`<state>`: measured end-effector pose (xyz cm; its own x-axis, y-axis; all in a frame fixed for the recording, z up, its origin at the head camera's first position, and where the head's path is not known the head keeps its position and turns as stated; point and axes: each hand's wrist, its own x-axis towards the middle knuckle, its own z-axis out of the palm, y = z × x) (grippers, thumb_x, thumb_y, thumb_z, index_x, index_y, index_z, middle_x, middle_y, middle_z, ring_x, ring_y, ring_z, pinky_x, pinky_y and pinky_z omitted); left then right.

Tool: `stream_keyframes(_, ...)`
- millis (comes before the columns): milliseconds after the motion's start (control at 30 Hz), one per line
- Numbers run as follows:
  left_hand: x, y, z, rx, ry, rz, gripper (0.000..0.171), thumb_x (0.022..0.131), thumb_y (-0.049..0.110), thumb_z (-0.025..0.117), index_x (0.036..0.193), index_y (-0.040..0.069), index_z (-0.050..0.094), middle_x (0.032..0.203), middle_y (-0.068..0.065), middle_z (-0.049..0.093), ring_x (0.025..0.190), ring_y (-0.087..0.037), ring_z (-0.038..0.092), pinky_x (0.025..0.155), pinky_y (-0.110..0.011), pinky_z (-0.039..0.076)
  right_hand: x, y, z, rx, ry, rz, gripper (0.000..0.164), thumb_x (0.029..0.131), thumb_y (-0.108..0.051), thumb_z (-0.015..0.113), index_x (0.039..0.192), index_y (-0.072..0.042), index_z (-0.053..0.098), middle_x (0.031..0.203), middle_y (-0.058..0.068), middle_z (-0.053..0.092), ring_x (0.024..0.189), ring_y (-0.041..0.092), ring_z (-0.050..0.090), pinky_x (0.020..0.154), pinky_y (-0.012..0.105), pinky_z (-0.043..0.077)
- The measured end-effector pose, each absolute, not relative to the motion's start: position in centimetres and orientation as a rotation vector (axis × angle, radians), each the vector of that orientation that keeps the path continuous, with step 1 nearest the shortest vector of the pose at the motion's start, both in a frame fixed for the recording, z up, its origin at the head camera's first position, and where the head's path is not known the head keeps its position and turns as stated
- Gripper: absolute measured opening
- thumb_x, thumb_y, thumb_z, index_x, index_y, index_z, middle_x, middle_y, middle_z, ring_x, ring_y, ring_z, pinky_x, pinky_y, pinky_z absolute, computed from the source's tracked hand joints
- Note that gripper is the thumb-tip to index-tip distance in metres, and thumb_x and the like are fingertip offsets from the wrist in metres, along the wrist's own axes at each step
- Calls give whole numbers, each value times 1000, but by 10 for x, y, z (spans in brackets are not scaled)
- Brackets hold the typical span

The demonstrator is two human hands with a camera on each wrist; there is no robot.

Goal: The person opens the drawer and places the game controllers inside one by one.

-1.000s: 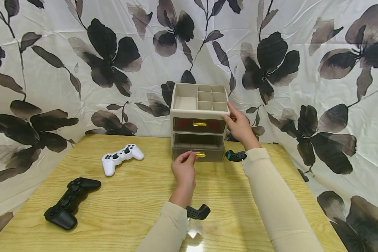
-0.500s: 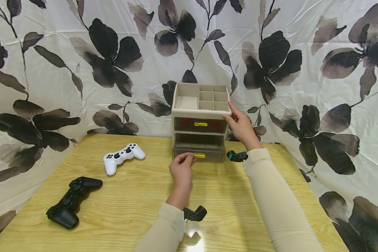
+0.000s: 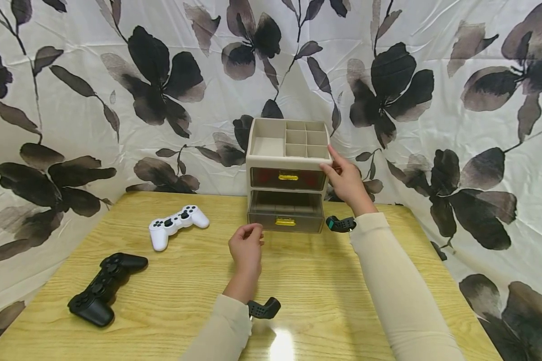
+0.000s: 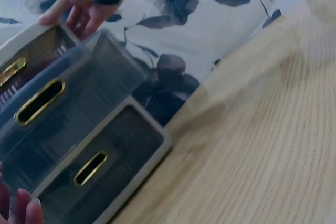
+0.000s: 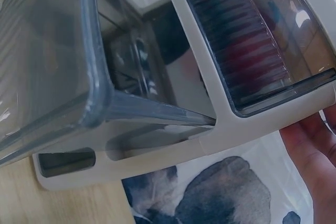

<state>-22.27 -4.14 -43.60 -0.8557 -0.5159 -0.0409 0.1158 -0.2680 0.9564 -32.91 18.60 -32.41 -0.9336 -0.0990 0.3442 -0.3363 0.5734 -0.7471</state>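
A beige desktop drawer organizer [image 3: 280, 162] stands at the back of the table. Its middle drawer [image 3: 306, 223], clear grey with a gold handle [image 3: 285, 221], is pulled out; in the left wrist view the bottom drawer [image 4: 123, 142] sits closed under it. My right hand [image 3: 347, 183] holds the organizer's upper right corner, thumb on the front edge and fingers along the side. My left hand [image 3: 246, 250] is off the handle, just in front of the drawer's left corner, fingers loosely curled around nothing. The closed top drawer [image 5: 252, 51] shows something reddish inside.
On the left of the wooden table [image 3: 198, 301] lie a white game controller [image 3: 177, 226] and, nearer, a black game controller [image 3: 106, 288]. A floral cloth [image 3: 162, 150] hangs behind and on both sides. The organizer's top tray [image 3: 268, 146] has several compartments.
My left hand has let go of the gold handle and moved left and slightly toward me. The middle drawer stays pulled out. My right hand keeps its place on the organizer.
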Motion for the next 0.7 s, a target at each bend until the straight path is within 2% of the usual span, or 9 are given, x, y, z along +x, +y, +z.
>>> stream_keyframes(200,-221,-59,-439,506,-1691,-2092,8,87,8,67,91,1,70,80,0,60,73,-15,59,61,-24,53,-329,186,-325,370,-2541,1287,61,97,-45,53,151,-37,26,116,16,60,99,26,56,78,35,47)
stream_keyframes(400,-217,-78,-442,456,-1950,-1961,19,87,14,70,103,4,70,89,-2,61,77,-11,56,64,-18,49,-329,187,-325,386,-2527,1282,61,97,-43,54,152,-35,27,115,17,61,97,26,56,79,36,47)
stream_keyframes(567,-213,-94,-440,401,-2114,-1845,29,87,13,69,114,6,67,101,-10,63,87,-18,59,67,-19,48,-330,188,-326,389,-2514,1277,61,97,-43,54,152,-34,28,114,16,61,96,25,56,78,34,46)
stream_keyframes(700,-210,-106,-439,388,-2244,-1755,37,87,16,68,123,11,62,109,-13,62,96,-23,59,72,-24,50,-331,188,-327,387,-2513,1274,61,97,-43,54,152,-33,29,112,15,61,94,24,56,76,32,46)
